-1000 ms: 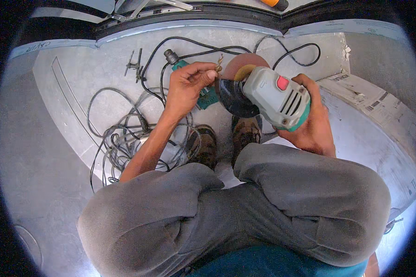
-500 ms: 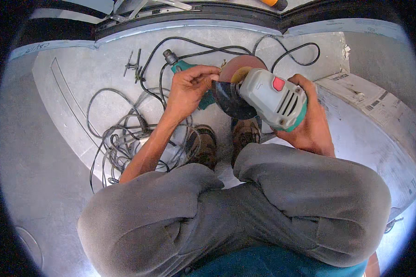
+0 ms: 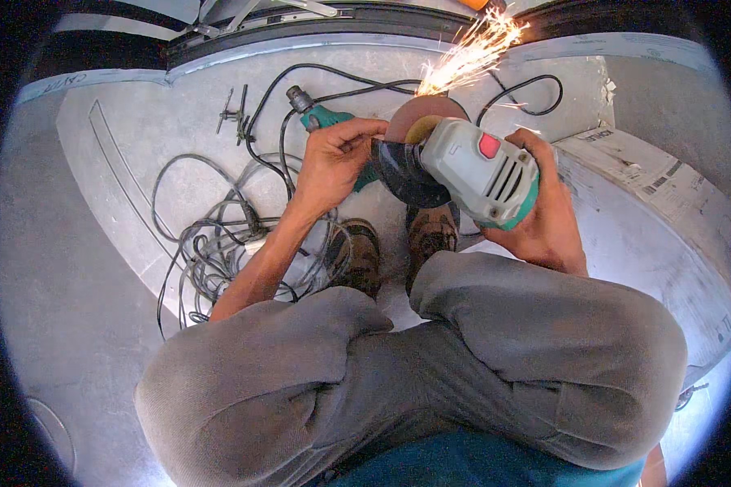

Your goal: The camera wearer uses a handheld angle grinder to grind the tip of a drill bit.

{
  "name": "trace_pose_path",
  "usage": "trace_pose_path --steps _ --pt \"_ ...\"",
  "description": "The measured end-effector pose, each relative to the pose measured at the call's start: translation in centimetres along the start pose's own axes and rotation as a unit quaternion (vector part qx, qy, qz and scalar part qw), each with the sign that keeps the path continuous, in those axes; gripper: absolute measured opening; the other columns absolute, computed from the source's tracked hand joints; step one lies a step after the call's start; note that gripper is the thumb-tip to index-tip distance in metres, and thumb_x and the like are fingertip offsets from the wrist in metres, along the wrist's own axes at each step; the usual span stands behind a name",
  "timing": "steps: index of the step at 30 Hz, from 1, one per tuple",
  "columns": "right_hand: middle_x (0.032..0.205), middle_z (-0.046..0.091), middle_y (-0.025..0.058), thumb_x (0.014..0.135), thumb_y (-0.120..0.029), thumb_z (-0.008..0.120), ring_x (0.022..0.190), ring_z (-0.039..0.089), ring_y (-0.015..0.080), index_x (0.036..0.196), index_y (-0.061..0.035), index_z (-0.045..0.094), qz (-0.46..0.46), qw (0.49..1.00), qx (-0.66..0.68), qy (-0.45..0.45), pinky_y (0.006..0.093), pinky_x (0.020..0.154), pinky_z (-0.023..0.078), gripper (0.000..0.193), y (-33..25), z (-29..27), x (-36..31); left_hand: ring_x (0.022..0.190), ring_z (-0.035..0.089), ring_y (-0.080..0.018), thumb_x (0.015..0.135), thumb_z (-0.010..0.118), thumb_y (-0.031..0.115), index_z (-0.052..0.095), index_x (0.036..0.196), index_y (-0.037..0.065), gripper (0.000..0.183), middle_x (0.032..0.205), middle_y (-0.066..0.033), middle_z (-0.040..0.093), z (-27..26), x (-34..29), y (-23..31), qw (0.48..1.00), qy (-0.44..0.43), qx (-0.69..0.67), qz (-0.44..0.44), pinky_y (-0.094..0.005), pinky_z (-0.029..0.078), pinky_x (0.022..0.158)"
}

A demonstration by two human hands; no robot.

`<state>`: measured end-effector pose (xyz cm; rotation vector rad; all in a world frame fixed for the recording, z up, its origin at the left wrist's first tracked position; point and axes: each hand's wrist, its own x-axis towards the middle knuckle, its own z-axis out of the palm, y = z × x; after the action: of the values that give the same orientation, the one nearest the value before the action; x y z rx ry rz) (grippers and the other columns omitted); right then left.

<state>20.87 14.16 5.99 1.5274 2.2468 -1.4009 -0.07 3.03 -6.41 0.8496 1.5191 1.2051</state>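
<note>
Grinder (image 3: 477,174): clamped in the right hand (image 3: 552,219), sparks (image 3: 477,53) thrown beyond its disc (image 3: 413,110)!
Left hand (image 3: 333,169): held against the disc, fingertips hidden; grip can't be told.
Drill (image 3: 330,118): half-blocked, left of the grinder.
Cables (image 3: 252,217): tangled farther left.
Carton (image 3: 662,172): right of the grinder.

From my screen I see a grey-and-green grinder (image 3: 487,178), red patch (image 3: 489,146) on top | held up, tipped, nose pointing left | its round red-brown disc (image 3: 421,112) shoots bright sparks (image 3: 477,53) away | half-round black guard (image 3: 406,174) on the disc's near side
</note>
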Motion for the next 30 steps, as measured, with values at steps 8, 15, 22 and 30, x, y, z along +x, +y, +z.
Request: trace_pose_path --steps 8,15,22,30 --pt "0.106 0.059 0.0140 0.054 -0.007 0.080 0.100 0.058 0.0265 0.128 -0.0113 0.032 -0.009 1.000 0.000 -0.015 0.0367 0.088 0.045 0.089 0.2 -0.1 0.2 0.080 0.059 -0.0095 0.084 0.050 -0.006 0.063 0.106 -0.001 0.026 0.090 -0.0059 0.067 0.0 -0.2 -0.5 0.997 -0.023 -0.070 -0.039 -0.0231 0.047 0.071" --pt "0.104 0.059 0.0133 0.055 -0.011 0.081 0.096 0.058 0.0241 0.128 -0.0110 0.032 0.004 1.000 -0.013 -0.003 0.0344 0.087 0.045 0.087 0.1 -0.6 -0.1 0.074 0.053 -0.0072 0.084 0.062 0.006 0.067 0.100 0.001 0.018 0.086 -0.0004 0.064 -0.4 0.5 -0.4 0.990 0.017 -0.127 -0.049 -0.0212 0.042 0.065" --pt "0.102 0.061 0.0182 0.059 -0.011 0.078 0.096 0.059 0.0350 0.128 -0.0133 0.031 -0.021 0.999 -0.028 0.000 0.0404 0.084 0.047 0.083 0.4 -0.3 -0.2 0.078 0.055 -0.0075 0.085 0.063 0.009 0.066 0.101 0.001 0.018 0.090 -0.0025 0.066 -0.3 0.5 -0.2 0.995 0.020 -0.086 -0.040 -0.0213 0.043 0.068" --pt "0.097 0.063 0.0231 0.062 -0.011 0.073 0.092 0.059 0.0449 0.126 -0.0163 0.031 -0.061 0.998 -0.034 -0.003 0.0451 0.080 0.049 0.077 0.2 -0.4 0.0 0.081 0.060 -0.0085 0.085 0.063 0.008 0.065 0.101 -0.001 0.019 0.090 -0.0048 0.067 -0.4 0.4 0.7 0.998 0.010 -0.051 -0.046 -0.0228 0.048 0.073"
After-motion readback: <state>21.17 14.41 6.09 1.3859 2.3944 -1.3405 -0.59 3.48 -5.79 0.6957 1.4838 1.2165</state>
